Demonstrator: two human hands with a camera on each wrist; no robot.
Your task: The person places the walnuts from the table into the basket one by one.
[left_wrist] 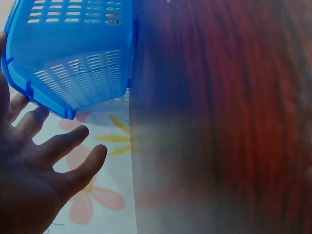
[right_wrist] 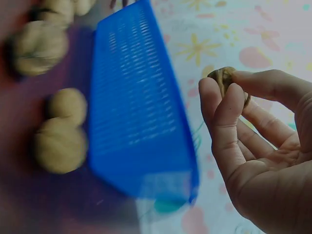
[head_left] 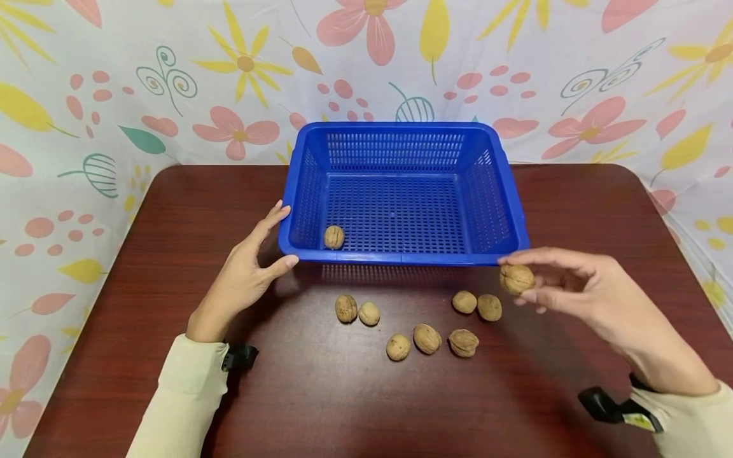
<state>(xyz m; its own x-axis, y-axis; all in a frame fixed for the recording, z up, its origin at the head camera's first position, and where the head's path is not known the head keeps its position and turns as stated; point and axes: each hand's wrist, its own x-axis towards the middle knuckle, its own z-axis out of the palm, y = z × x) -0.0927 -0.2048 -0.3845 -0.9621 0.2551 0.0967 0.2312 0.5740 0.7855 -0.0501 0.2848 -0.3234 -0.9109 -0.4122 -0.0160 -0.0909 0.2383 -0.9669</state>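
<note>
A blue plastic basket [head_left: 403, 257] with slotted walls stands at the back of the table, one walnut [head_left: 334, 237] in its near left corner. My left hand [head_left: 243, 273] touches the basket's left rim with fingers and thumb spread; the left wrist view shows its fingers against the outer wall. Between thumb and fingertips, my right hand [head_left: 572, 286] pinches another walnut [head_left: 517, 279], held by the basket's near right corner. In the right wrist view the pinched walnut [right_wrist: 223, 80] is partly covered by fingers. Several loose walnuts [head_left: 427, 339] lie on the table in front of the basket.
The dark red-brown table [head_left: 321, 407] has rounded far corners. Behind it hangs a white cloth [head_left: 366, 83] with printed flowers and leaves. Two walnuts [head_left: 476, 305] lie side by side near the right hand, and a pair [head_left: 357, 311] sits farther left. Each wrist wears a black strap.
</note>
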